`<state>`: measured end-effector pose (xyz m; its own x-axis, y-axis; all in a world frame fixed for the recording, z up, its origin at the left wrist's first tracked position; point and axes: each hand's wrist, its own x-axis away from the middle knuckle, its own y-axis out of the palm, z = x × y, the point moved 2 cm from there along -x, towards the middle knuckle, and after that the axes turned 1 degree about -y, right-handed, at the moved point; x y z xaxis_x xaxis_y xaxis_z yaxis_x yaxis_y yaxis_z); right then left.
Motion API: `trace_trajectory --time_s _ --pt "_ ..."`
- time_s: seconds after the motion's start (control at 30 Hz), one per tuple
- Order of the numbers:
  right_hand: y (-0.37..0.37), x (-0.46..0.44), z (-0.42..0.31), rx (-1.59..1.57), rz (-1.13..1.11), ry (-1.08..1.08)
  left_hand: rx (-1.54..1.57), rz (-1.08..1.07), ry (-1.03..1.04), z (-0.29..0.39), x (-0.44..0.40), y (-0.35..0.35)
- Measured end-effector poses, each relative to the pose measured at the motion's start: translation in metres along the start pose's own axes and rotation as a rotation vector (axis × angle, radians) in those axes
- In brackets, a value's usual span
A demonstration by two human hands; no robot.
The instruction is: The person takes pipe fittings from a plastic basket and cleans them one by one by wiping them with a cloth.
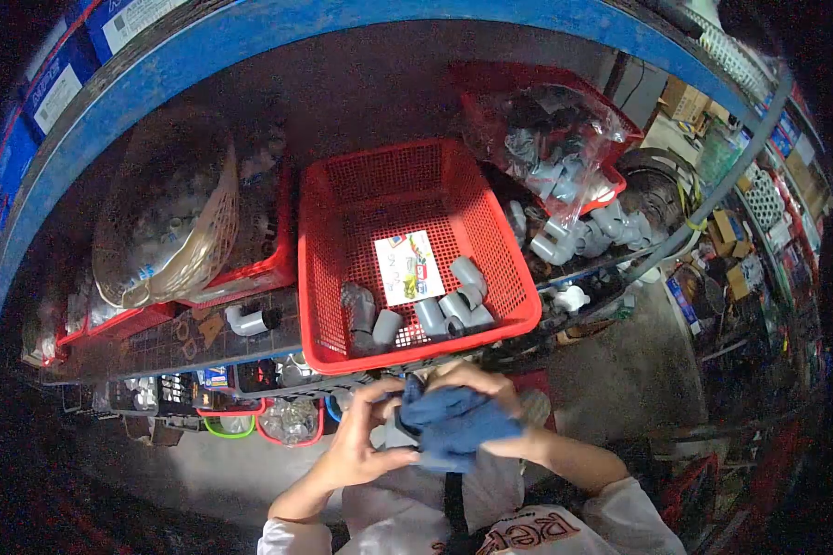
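Close to my body, below the front rim of a red plastic basket (518, 324), both hands work together. My left hand (359, 451) curls its fingers and thumb around a grey pipe fitting (394, 433), mostly hidden by cloth and fingers. My right hand (516, 446) grips a dark blue cloth (463, 421) that is bunched against the fitting. The cloth is slightly smeared by motion. Inside the basket lie several grey pipe elbows (468, 272) and a printed paper card (408, 268).
A grey elbow (252, 320) rests on the shelf left of the basket. Further left leans a pale woven basket (215, 242) with small parts. At right, a plastic bag (565, 139) and loose grey fittings (611, 227) fill the shelf. A blue beam (342, 30) crosses above.
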<state>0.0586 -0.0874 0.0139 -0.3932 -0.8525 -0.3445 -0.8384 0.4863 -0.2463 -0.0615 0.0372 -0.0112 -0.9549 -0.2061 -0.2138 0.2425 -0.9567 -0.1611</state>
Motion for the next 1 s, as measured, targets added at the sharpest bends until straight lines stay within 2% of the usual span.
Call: trace_trajectory --time_s 0.07,0.13,0.2,0.27,0.33,0.4,0.47,0.5,0.53,0.57,0.6,0.63,0.67,0.7,0.73,0.77,0.8,0.87,0.9,0.97,1.0 --pt "0.007 -0.006 0.002 -0.056 -0.025 -0.066 0.089 0.133 0.097 0.002 -0.004 0.005" --pt "0.013 -0.004 0.002 -0.056 0.027 -0.08 0.188 0.116 0.051 0.004 -0.003 0.003" --pt "0.014 -0.004 0.005 -0.054 0.078 -0.093 0.162 0.146 0.115 0.003 0.0 0.003" --pt "0.015 -0.003 0.01 -0.137 -0.169 -0.168 0.156 0.202 0.125 0.006 0.001 0.004" --pt "0.015 -0.001 0.014 -0.311 -0.205 0.06 -0.002 0.219 0.139 0.013 -0.003 0.004" --pt "0.009 -0.004 0.004 0.074 -0.202 -0.076 -0.12 0.21 0.101 0.021 -0.008 0.005" --pt "0.009 -0.007 0.002 0.075 -0.204 -0.12 -0.143 0.191 0.075 0.02 -0.011 0.007" --pt "0.008 -0.005 0.002 0.035 -0.161 -0.149 -0.114 0.342 0.089 0.023 -0.013 0.012" --pt "0.008 -0.003 0.001 -0.005 -0.119 -0.178 -0.112 0.343 0.088 0.019 -0.012 0.013" --pt "0.011 0.001 0.003 -0.004 -0.122 -0.176 0.078 0.411 0.016 0.013 -0.011 0.014" --pt "0.012 0.005 0.007 -0.025 0.013 -0.187 0.269 0.476 -0.056 0.009 -0.01 0.014" --pt "0.012 0.009 0.009 -0.045 0.147 -0.197 0.39 0.562 -0.024 0.009 -0.011 0.017" --pt "0.012 0.01 0.007 -0.043 0.143 -0.196 0.394 0.565 -0.023 0.012 -0.008 0.017" --pt "0.009 0.012 0.005 -0.153 0.235 -0.127 0.353 0.499 -0.056 0.012 -0.003 0.017" --pt "0.005 0.013 0.002 -0.195 0.266 -0.091 0.312 0.431 -0.088 0.012 0.002 0.016" --pt "0.002 0.014 0.0 -0.238 0.299 -0.055 0.146 0.313 -0.104 0.01 0.01 0.014" --pt "0.001 0.017 0.0 -0.234 0.3 -0.055 0.15 0.23 -0.135 0.008 0.017 0.017" --pt "0.002 0.028 0.007 -0.177 0.331 0.23 -0.063 -0.075 -0.165 0.009 0.023 0.017" --pt "0.002 0.029 0.006 -0.106 0.297 0.154 -0.06 -0.074 -0.167 0.007 0.022 0.018" --pt "0.004 0.03 0.004 -0.092 0.265 0.184 0.879 -0.511 -0.58 -0.002 0.024 0.03" --pt "0.006 0.03 0.003 -0.076 0.237 0.205 1.15 -0.696 -0.607 -0.005 0.022 0.035"
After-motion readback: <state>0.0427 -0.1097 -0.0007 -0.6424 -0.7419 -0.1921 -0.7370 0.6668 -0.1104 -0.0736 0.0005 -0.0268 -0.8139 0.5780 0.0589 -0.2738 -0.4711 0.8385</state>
